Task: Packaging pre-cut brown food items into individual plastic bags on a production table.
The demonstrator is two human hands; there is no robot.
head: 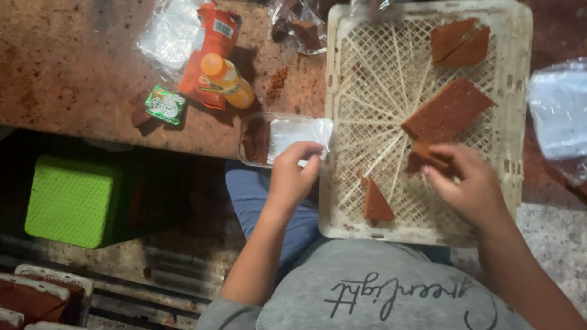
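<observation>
The left hand (292,174) is pinched shut, thumb and fingertips together on the edge of a clear bag (296,133) that lies over the mouth of a small clear tub (254,142). The tub sits at the table's (73,67) near edge, just beside the crate (520,91), and a dark brown piece shows inside it at its left end.

The right hand (468,180) is curled over the crate, fingers closed on a small brown slab (425,157). That slab lies touching the lower corner of a larger slab (447,110) in the middle of the crate.

The crate is white plastic lattice and holds five brown pieces in view: two overlapping wedges (460,41) at the top right, the large slab, the small one under the fingers, and one triangle (376,201) near the front, apart from the others and between the two hands.

On the table to the left stand one orange bottle (227,79), lying on one orange snack packet (205,58), and one small green packet (165,105). A green box (70,201) stands below the table edge.
</observation>
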